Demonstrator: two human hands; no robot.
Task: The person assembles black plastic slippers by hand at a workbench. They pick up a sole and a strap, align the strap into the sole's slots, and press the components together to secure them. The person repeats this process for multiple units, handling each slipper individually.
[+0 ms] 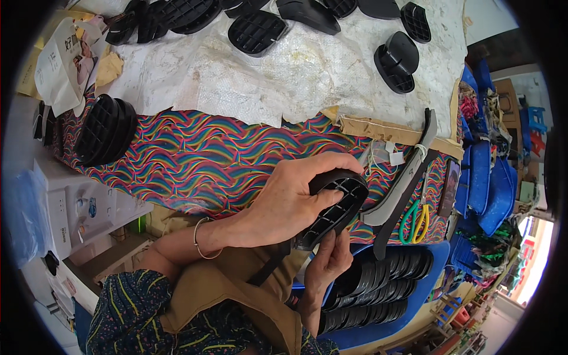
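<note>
Black oval lattice-faced shoe sole (339, 215): we hold it raised at the near edge of the multicoloured wave-patterned cloth (195, 148). The left hand's (281, 201) thumb and fingers are clamped on its upper end; the right hand's (330, 260) fingers pinch its lower end. To its right we see green-and-yellow-handled scissors (425, 218); below these, a blue plastic tray (436, 263) contains rows of black curved pieces (378, 290)

Bright light (537, 251) fills an opening right of a wave-patterned worktable (195, 154), with a pale wall (491, 23) and blue plastic stool (536, 117) also on the table's right.
</note>
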